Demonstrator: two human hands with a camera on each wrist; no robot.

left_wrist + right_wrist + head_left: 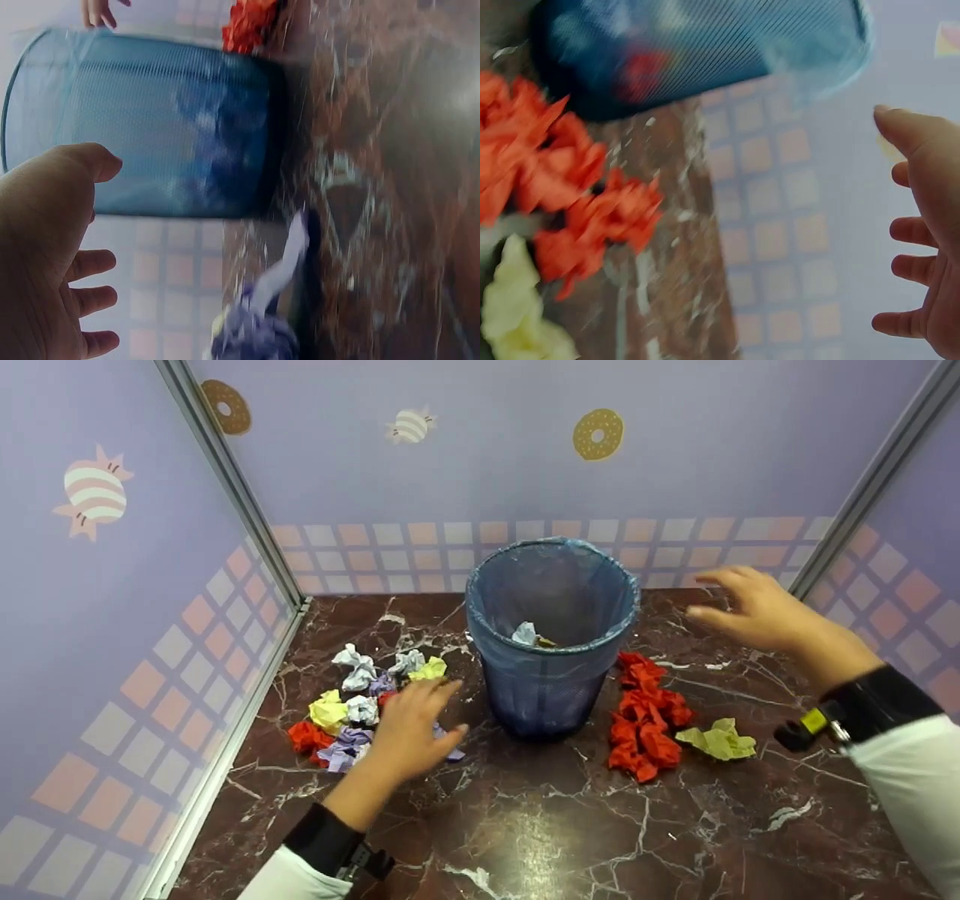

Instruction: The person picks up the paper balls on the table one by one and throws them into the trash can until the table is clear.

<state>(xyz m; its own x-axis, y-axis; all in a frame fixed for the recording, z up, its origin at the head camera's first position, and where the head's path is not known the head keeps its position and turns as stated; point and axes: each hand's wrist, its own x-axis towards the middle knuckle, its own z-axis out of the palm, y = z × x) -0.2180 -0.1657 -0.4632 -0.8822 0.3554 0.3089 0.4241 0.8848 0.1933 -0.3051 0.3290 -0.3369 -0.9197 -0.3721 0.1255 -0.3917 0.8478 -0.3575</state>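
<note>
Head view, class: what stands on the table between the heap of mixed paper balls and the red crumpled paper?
The blue bin stands between the mixed paper balls and the red paper, seen in the head view.

The left hand (409, 731) covers part of the heap of crumpled paper balls (352, 701) near the left edge of the marble tabletop (525, 825), so the balls beneath it cannot be counted. Inside the blue mesh bin (551, 634) only a white scrap (525, 633) and a sliver of something darker show; the bin wall hides the rest. Both wrist views are smeared by blur: the purple paper (259, 330) is cut off by the bottom edge, and the right hand (926, 247) by the right edge.
</note>
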